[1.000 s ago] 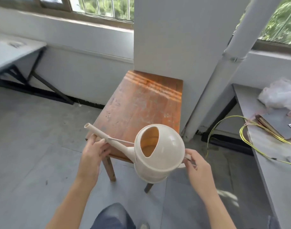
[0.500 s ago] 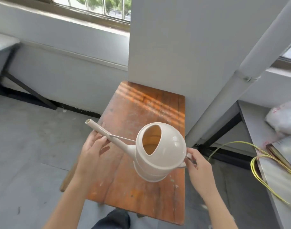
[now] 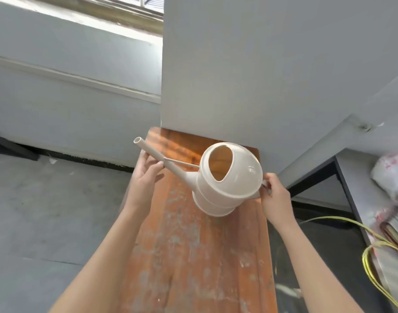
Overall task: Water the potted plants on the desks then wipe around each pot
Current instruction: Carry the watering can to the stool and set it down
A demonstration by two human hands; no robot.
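Observation:
A cream plastic watering can (image 3: 229,184) hangs in the air above a worn orange wooden table (image 3: 193,256). Its long spout points up and to the left, and its round filling hole faces me. My right hand (image 3: 275,199) grips the handle at the can's right side. My left hand (image 3: 146,179) lies under the spout with straight fingers that support it from below. No potted plant is in view.
A grey pillar (image 3: 249,75) rises right behind the wooden table. A grey desk (image 3: 360,188) at the right carries a white plastic bag (image 3: 392,175) and a yellow cable (image 3: 371,265). Grey floor (image 3: 46,222) lies to the left, with a wall and window sill beyond.
I have come closer to the wooden table, which now lies beneath my arms. The can has risen and moved toward the pillar, still between both hands.

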